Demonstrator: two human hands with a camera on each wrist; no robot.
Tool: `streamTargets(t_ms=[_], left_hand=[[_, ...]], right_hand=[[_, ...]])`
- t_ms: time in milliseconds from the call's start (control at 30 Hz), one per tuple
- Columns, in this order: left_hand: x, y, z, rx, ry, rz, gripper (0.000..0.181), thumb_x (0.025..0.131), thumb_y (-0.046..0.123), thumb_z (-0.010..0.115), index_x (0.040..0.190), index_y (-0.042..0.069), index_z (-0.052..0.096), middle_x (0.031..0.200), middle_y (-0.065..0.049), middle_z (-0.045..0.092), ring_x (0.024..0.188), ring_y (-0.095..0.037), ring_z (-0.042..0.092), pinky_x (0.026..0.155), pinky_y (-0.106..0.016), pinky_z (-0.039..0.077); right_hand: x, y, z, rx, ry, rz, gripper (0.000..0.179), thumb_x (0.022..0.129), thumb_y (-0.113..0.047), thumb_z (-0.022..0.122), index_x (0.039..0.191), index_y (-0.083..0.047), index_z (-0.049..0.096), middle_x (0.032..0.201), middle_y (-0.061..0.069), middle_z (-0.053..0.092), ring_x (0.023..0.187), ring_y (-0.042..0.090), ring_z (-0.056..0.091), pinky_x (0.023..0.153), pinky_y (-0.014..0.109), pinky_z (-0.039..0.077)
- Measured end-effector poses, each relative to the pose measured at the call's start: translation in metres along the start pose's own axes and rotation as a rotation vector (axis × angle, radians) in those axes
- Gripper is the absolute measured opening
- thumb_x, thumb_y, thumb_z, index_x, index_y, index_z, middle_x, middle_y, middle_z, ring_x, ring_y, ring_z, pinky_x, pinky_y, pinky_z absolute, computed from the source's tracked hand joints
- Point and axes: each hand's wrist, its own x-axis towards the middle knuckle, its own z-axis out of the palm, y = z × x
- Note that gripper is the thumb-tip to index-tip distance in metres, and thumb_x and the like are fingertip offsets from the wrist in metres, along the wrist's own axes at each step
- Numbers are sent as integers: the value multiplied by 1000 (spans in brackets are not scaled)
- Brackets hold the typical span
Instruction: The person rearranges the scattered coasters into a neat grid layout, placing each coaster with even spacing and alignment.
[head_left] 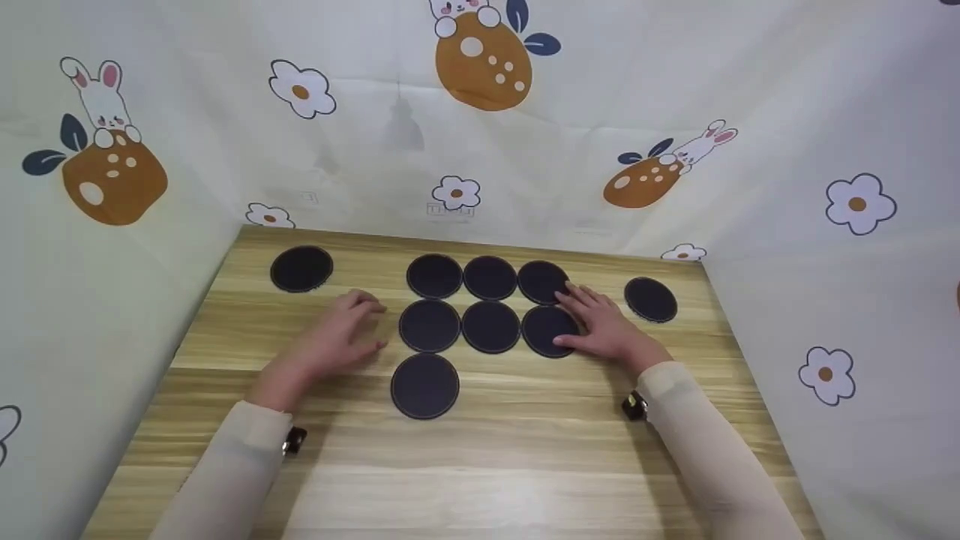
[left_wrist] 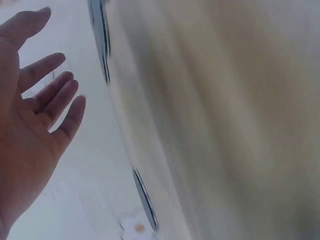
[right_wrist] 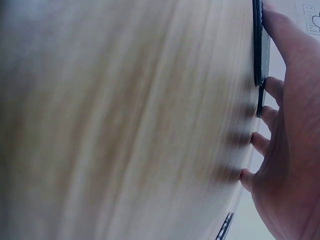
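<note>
Several black round coasters with stitched rims lie flat on the wooden table in two rows of three, with one more coaster (head_left: 424, 386) below the left column. My right hand (head_left: 604, 326) is spread at the right end of the rows. Its thumb rests on the lower right coaster (head_left: 546, 330), and a fingertip is at the edge of the upper right coaster (head_left: 541, 282). To the left of the rows, my left hand (head_left: 341, 337) holds nothing; its fingers are loosely bent in the left wrist view and stand apart from the middle-row left coaster (head_left: 429, 325).
A separate coaster (head_left: 301, 268) lies at the table's back left, another coaster (head_left: 651, 299) at the back right. A pale cloth (head_left: 360, 165) printed with rabbits and flowers rises along the back and sides of the wooden table (head_left: 480, 465).
</note>
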Motion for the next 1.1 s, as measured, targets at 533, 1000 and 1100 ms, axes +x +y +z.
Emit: streamTargets(t_ms=[533, 1000, 1100], left_hand=[[21, -99, -57, -11, 200, -461, 91, 102, 50, 76, 164, -7, 41, 169, -40, 25, 151, -62, 30, 119, -80, 31], [41, -130, -45, 82, 69, -528, 107, 99, 57, 72, 168, -11, 27, 169, -46, 16, 156, -66, 17, 124, -78, 21], [41, -130, -44, 94, 76, -524, 102, 99, 55, 73, 165, -12, 33, 165, -45, 25, 153, -63, 24, 122, -76, 29]], right_hand=[[-1, 3, 3, -16, -1, -6, 97, 97, -66, 74, 173, -16, 40, 182, 14, 26, 166, 47, 21, 127, 78, 16], [-1, 1, 1, -23, -6, -6, 96, 98, -64, 75, 173, -14, 40, 182, 15, 25, 166, 46, 21, 128, 77, 15], [-1, 1, 2, -22, 3, -14, 96, 98, -63, 75, 172, -13, 40, 181, 16, 26, 166, 47, 21, 127, 77, 16]])
